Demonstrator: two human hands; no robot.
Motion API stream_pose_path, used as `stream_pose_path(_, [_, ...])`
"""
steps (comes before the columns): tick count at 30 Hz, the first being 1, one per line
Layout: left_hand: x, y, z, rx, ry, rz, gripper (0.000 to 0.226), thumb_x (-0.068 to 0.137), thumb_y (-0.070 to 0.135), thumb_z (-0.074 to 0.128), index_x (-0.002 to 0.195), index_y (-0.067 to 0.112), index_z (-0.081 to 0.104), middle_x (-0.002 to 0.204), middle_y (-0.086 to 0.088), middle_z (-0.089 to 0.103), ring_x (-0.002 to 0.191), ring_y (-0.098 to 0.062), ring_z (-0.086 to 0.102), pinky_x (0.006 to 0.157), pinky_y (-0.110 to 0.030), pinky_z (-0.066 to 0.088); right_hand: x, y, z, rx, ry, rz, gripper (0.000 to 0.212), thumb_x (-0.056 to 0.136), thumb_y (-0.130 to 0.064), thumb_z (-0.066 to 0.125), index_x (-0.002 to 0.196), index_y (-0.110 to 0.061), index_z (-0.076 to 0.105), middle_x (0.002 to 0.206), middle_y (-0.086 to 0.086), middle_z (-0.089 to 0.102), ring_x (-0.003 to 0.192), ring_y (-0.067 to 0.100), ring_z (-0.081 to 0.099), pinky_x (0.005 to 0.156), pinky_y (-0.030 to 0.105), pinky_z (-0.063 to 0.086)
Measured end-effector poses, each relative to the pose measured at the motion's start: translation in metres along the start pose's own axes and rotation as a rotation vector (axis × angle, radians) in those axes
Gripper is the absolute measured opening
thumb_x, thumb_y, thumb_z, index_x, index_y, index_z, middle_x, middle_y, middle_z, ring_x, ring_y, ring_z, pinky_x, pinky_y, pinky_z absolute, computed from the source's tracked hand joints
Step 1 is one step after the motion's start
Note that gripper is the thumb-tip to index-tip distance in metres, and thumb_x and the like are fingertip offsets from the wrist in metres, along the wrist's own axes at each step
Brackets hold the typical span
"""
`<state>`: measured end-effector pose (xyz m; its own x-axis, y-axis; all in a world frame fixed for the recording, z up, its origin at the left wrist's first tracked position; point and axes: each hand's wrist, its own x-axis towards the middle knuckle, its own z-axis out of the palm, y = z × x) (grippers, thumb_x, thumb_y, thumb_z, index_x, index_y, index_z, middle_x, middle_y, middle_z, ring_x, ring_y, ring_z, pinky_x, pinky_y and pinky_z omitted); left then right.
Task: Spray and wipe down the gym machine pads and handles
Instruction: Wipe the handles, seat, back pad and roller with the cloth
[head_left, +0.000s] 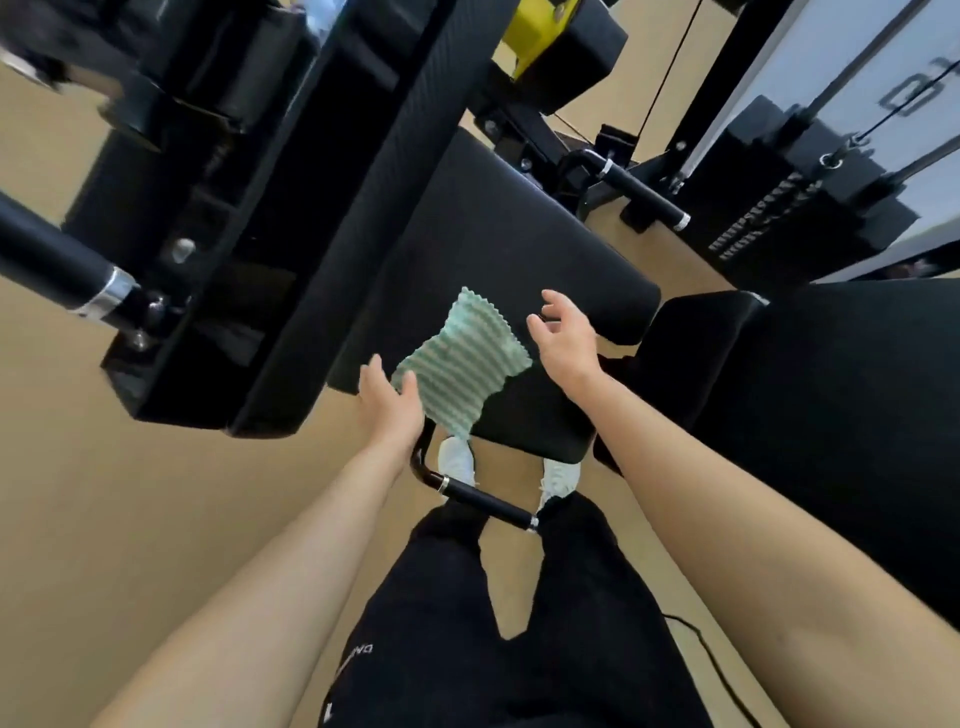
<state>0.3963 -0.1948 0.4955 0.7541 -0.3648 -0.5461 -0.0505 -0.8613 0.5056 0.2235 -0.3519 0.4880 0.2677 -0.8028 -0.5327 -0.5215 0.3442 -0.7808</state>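
Looking down from your head, you stood at the end of the black seat pad (519, 249). That pad is the landmark for everything else. The green striped cloth (462, 358) lay over the pad's near end, toward its left side, with one corner hanging off the near edge.

Your left hand (389, 400) sat at the pad's near left corner. Its thumb and fingers pinched the cloth's left corner. Your right hand (563, 338) floated just past the cloth, on the pad's right side. Its fingers were spread and loose, holding nothing.

No spray bottle showed anywhere.

What could go wrong? You only had one corner, so the cloth could slip off the pad's near edge and fall to the floor by your shoes. A bunched cloth could also skip parts of the pad.

The cloth's long way ran slanted, from the hanging corner at the pad's near edge up toward the pad's far end. The short black handle (488, 501) sat below the pad's near edge, not yet wiped, I think.
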Motion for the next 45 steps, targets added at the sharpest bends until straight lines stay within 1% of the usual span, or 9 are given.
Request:
stream_pose_path(3, [0.006, -0.016, 0.021, 0.267, 0.171, -0.036, 0.057, 0.108, 0.024, 0.048, 0.161, 0.015, 0.029, 0.17, -0.009, 0.022, 0.153, -0.034, 0.026, 0.123, -0.05, 0.027, 0.006, 0.014, 0.016, -0.103, -0.027, -0.011, 0.041, 0.105, -0.024, 0.057, 0.145, -0.017, 0.053, 0.138, 0.004, 0.055, 0.118, 0.019, 0.059, 0.103, 0.037, 0.05])
stream_pose_path(7, [0.008, -0.042, 0.051, 0.455, 0.173, 0.534, 0.048, 0.098, 0.009, 0.058, 0.146, 0.009, 0.053, 0.156, -0.012, 0.048, 0.142, -0.034, 0.042, 0.118, -0.048, 0.034, -0.006, 0.053, 0.045, -0.236, -0.152, -0.155, 0.033, 0.103, -0.017, 0.059, 0.136, -0.014, 0.061, 0.13, 0.002, 0.056, 0.112, 0.021, 0.061, 0.098, 0.036, 0.05])
stream_pose_path(10, [0.02, -0.057, 0.073, 0.572, 0.016, 0.74, 0.053, 0.099, 0.006, 0.057, 0.151, 0.007, 0.049, 0.162, -0.011, 0.042, 0.151, -0.033, 0.036, 0.123, -0.049, 0.032, -0.003, 0.083, 0.07, -0.286, -0.17, -0.29, 0.038, 0.102, -0.006, 0.058, 0.139, -0.007, 0.059, 0.145, 0.007, 0.053, 0.133, 0.024, 0.053, 0.112, 0.035, 0.044])
stream_pose_path(16, [0.077, -0.057, 0.082, 0.766, 0.049, 0.864, 0.054, 0.108, 0.02, 0.045, 0.159, 0.007, 0.036, 0.169, -0.013, 0.026, 0.159, -0.03, 0.019, 0.128, -0.049, 0.022, 0.034, 0.1, 0.115, -0.26, -0.15, -0.454, 0.052, 0.103, -0.002, 0.054, 0.154, -0.001, 0.043, 0.165, 0.013, 0.034, 0.156, 0.024, 0.025, 0.125, 0.024, 0.014])
stream_pose_path(21, [0.101, -0.028, 0.095, 0.889, 0.195, 0.846, 0.055, 0.11, 0.033, 0.036, 0.161, 0.012, 0.034, 0.169, -0.012, 0.026, 0.159, -0.03, 0.019, 0.129, -0.051, 0.018, 0.056, 0.114, 0.129, -0.5, -0.148, -0.56, 0.059, 0.112, -0.031, 0.03, 0.164, -0.007, 0.012, 0.173, 0.009, 0.004, 0.16, 0.018, -0.004, 0.13, 0.031, 0.001])
stream_pose_path(26, [0.126, 0.013, 0.122, 0.982, 0.226, 0.865, 0.062, 0.109, 0.037, 0.028, 0.165, 0.011, 0.017, 0.173, -0.014, 0.009, 0.16, -0.032, 0.005, 0.129, -0.055, 0.007, 0.09, 0.101, 0.112, -0.568, -0.05, -0.393, 0.063, 0.109, -0.04, 0.012, 0.164, -0.014, -0.006, 0.171, 0.002, -0.015, 0.157, 0.015, -0.018, 0.13, 0.04, -0.006])
stream_pose_path(37, [0.121, 0.072, 0.227, 1.165, -0.033, 1.234, 0.068, 0.111, 0.045, 0.018, 0.165, 0.012, -0.007, 0.173, -0.006, -0.014, 0.16, -0.033, -0.012, 0.128, -0.058, -0.006, 0.14, 0.141, 0.019, -0.592, 0.136, 0.028, 0.066, 0.111, -0.035, 0.022, 0.162, -0.017, -0.015, 0.171, 0.004, -0.022, 0.158, 0.019, -0.019, 0.128, 0.041, -0.011])
stream_pose_path(41, [0.112, 0.065, 0.233, 1.175, -0.239, 1.444, 0.07, 0.109, 0.041, 0.035, 0.166, 0.011, 0.008, 0.174, -0.008, -0.001, 0.161, -0.033, -0.003, 0.129, -0.058, 0.001, 0.13, 0.145, 0.015, -0.485, 0.246, 0.194, 0.069, 0.109, -0.029, 0.032, 0.164, -0.01, -0.005, 0.172, 0.009, -0.013, 0.159, 0.024, -0.012, 0.13, 0.045, -0.005])
stream_pose_path(45, [0.111, 0.072, 0.213, 0.799, 0.006, 1.294, 0.054, 0.104, 0.02, 0.048, 0.157, 0.009, 0.042, 0.167, -0.011, 0.033, 0.157, -0.033, 0.026, 0.127, -0.053, 0.021, 0.118, 0.133, 0.023, -0.412, 0.267, -0.028, 0.073, 0.104, -0.043, 0.041, 0.166, -0.019, 0.009, 0.174, 0.006, -0.004, 0.159, 0.036, -0.006, 0.129, 0.054, 0.0])
